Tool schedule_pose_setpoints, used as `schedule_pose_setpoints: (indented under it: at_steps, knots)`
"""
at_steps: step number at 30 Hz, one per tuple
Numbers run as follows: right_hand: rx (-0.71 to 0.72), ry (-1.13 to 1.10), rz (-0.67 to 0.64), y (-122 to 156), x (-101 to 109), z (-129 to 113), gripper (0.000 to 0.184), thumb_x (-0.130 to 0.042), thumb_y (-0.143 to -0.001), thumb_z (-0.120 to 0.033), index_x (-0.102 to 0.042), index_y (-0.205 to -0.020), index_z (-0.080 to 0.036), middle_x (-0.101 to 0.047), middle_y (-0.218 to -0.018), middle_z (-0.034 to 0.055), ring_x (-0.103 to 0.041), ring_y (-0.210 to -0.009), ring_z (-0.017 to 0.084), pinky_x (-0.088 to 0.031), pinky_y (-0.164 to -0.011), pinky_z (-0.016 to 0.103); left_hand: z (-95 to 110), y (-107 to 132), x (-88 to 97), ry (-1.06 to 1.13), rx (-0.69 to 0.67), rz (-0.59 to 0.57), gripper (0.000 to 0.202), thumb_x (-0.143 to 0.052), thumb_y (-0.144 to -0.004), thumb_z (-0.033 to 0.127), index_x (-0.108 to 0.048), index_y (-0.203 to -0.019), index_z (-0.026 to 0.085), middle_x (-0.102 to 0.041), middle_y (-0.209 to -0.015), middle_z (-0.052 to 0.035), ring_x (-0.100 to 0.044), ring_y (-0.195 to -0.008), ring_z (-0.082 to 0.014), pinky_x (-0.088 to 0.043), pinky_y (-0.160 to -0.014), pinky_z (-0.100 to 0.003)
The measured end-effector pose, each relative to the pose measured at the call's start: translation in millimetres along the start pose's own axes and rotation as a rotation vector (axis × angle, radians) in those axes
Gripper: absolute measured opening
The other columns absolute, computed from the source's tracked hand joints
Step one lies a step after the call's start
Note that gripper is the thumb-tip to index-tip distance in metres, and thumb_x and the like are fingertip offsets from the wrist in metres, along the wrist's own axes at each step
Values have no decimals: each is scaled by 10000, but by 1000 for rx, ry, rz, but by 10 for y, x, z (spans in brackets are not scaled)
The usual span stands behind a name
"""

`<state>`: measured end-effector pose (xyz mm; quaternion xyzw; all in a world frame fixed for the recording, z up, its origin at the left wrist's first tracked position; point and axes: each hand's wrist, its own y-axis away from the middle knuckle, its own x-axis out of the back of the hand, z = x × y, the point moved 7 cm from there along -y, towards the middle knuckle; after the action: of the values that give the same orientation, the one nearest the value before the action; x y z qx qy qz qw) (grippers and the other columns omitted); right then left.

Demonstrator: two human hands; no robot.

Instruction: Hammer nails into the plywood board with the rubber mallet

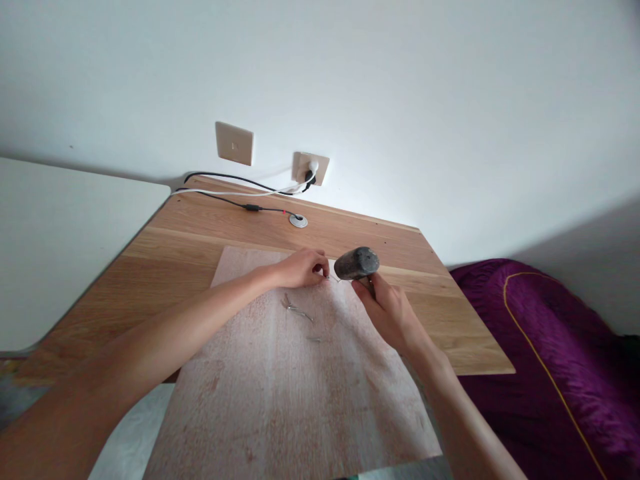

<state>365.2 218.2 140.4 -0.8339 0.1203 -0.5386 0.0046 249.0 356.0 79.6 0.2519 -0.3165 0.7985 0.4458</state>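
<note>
We cannot make out what the left hand [301, 268] pinches, too small; the hammer [356, 263] handle hides inside the right hand [387, 313]; the board [280, 400] runs past the bottom edge.

I see soft, even daylight and no glare. Near my fingers [320, 265] the shadows are faint and the picture is sharp; far from them, edges bend, perhaps lens distortion.

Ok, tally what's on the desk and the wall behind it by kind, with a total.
Hammer, in the right hand: 1
Plywood board: 1
Loose nails on the board: 1 small cluster, too small to count singly
Cables: 2, one black, one white
Wall plates: 2
Desk grommet: 1
Total: 8, counting the nail cluster as 1. The left hand pinches something tiny.
</note>
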Motion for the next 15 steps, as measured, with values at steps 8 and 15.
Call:
schedule_pose_setpoints:
  at_steps: [8,15]
  knots:
    - [20,-30,0,3,-26,-52,225,-452,-1033,-413,-588,-984,-241,-721,-777,71,-709,-758,275,-394,-629,305,37,-9,-31,11,-52,-39,60,-708,-827,157,-753,-867,154,-618,-813,-24,-599,-732,-152,-406,-679,-254]
    - [34,-3,-48,-4,-95,-22,179,-469,-1011,-368,-583,-941,-248,-729,-776,75,-710,-742,275,-394,-620,306,39,5,-1,-20,-11,-24,165,-808,-786,241,-748,-913,153,-606,-866,-31,-594,-764,-172,-420,-706,-271]
